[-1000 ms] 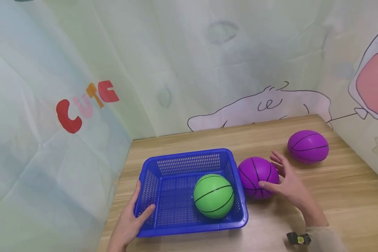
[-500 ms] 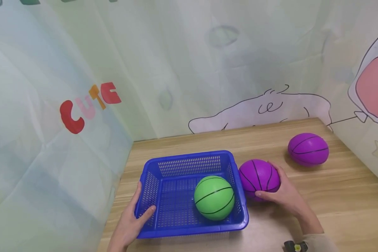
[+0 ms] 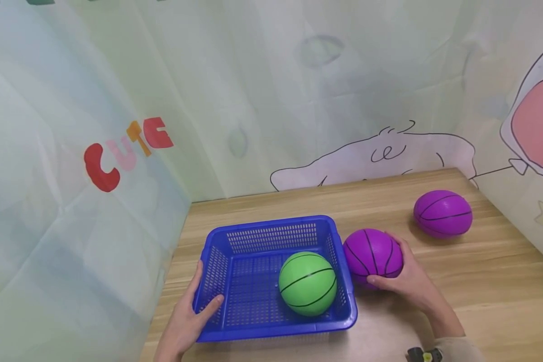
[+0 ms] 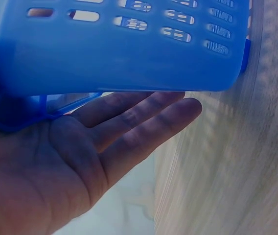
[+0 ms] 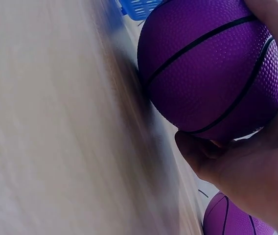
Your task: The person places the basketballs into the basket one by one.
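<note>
In the head view a blue plastic basket (image 3: 271, 329) with slotted walls stands on the table, a green ball (image 3: 307, 284) with black lines inside at its right. My left hand (image 3: 185, 319) holds the basket's left side, thumb over the rim and fingers along the outside. Three of those fingers (image 4: 144, 129) show stretched beside the wall in the left wrist view. Right of the basket, my right hand (image 3: 409, 281) grips a purple ball (image 3: 371, 254) with black basketball lines. Its thumb lies on the near side, its fingers around the right side, partly hidden by the ball.
A second purple ball (image 3: 442, 213), somewhat oval in outline, lies farther back on the right of the wood-grain table (image 3: 493, 281). Printed cloth walls (image 3: 235, 100) rise along the table's back, left and right edges.
My right hand's fingers have closed in on the near purple ball, from loosely spread beside it to gripping it. The left hand, the basket and the other balls keep their places.
</note>
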`<state>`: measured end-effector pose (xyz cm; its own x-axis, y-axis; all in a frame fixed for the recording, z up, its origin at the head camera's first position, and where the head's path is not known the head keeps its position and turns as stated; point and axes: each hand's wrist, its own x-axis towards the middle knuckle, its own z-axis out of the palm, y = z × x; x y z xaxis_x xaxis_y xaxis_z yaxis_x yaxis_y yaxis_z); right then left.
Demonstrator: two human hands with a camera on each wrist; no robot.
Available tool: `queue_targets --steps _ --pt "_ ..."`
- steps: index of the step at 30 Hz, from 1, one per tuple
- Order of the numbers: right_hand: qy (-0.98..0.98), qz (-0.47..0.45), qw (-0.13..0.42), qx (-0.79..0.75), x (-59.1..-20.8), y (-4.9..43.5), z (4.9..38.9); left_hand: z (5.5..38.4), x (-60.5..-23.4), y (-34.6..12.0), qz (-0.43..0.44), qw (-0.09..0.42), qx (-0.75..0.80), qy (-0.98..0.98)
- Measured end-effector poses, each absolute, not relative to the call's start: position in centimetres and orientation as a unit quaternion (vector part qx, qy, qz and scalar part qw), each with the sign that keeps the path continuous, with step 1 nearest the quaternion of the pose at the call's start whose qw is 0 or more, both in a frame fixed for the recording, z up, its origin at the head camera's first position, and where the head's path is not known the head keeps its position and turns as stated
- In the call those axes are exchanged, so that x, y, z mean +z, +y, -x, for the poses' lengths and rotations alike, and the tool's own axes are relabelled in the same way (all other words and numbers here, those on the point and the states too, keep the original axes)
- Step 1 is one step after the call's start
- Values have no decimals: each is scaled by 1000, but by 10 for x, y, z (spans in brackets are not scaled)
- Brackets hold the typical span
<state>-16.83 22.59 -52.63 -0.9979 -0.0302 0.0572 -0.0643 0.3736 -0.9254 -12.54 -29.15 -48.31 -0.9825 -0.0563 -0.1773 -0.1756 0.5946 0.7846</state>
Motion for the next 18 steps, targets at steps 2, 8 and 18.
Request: queue_targets --steps 2,8,18 --pt "-829 -31 23 558 -527 226 169 125 -483 -292 67 69 448 889" --pt "-833 -30 35 552 -528 225 169 125 -483 -292 69 71 448 888" --pt "-830 -23 43 556 -526 229 172 124 -482 -291 63 62 450 889"
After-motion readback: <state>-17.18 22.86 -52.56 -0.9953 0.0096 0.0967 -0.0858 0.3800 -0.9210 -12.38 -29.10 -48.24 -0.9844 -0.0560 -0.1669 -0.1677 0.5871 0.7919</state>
